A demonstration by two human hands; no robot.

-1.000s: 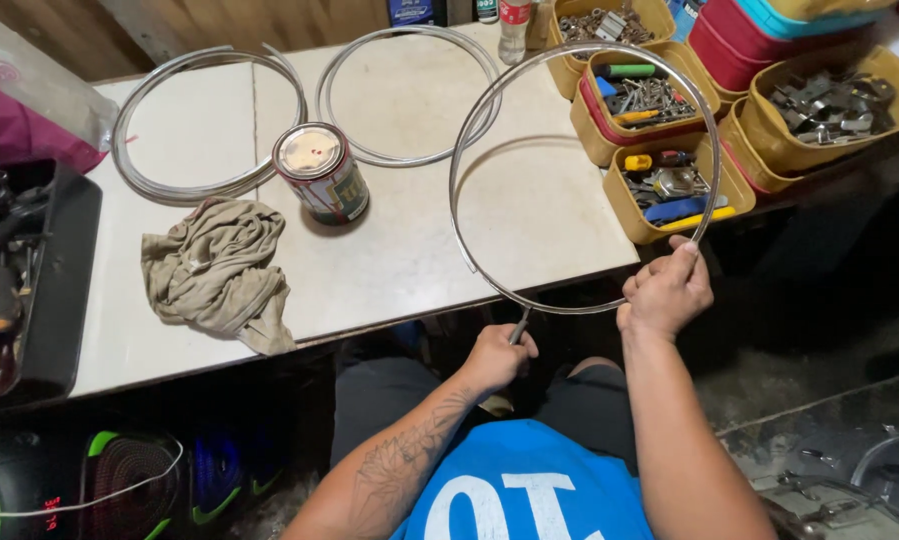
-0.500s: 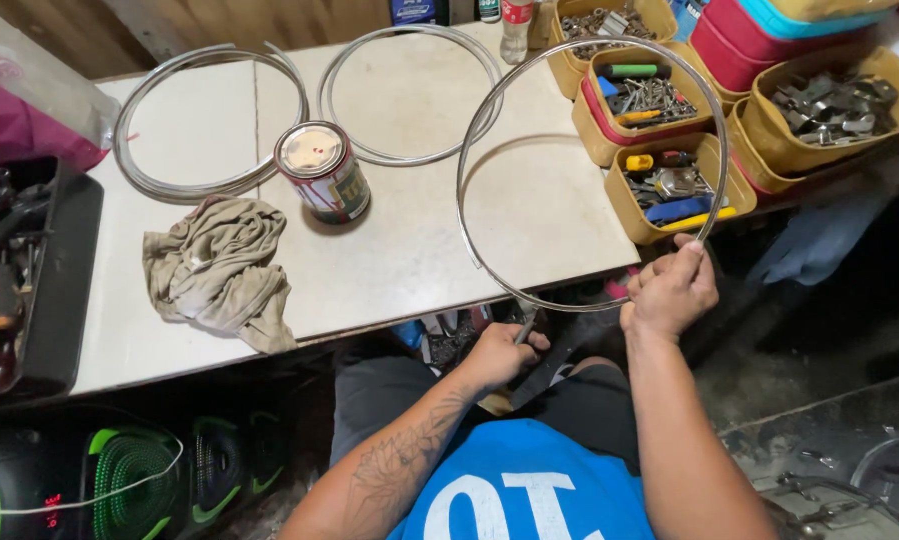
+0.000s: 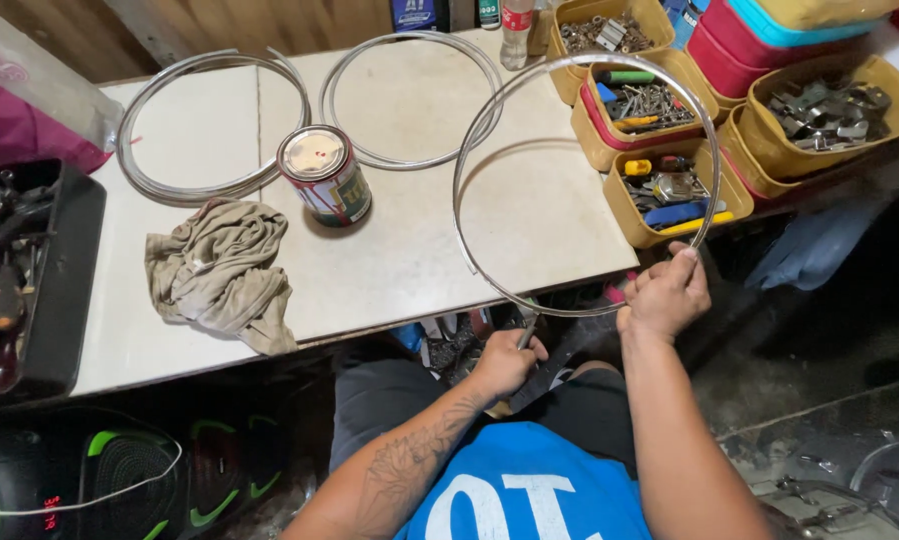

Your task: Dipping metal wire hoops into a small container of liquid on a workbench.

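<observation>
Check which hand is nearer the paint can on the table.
Left. The left hand sits below the table edge, down-right of the paint can; the right hand is farther right, gripping the metal hoop.

Pale rectangular worktable [image 3: 529,225], bearing two coiled metal rings [image 3: 214,130], a lidded tin can [image 3: 324,175], a crumpled beige rag [image 3: 219,270], yellow plastic bins [image 3: 669,190].

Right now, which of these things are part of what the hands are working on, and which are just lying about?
In hand:
metal hoop, gripped at its lower rim by the right hand
thin tool, held by the left hand

Lying about:
two hoops flat on the table
tin can
crumpled rag
yellow bins of hardware
</observation>
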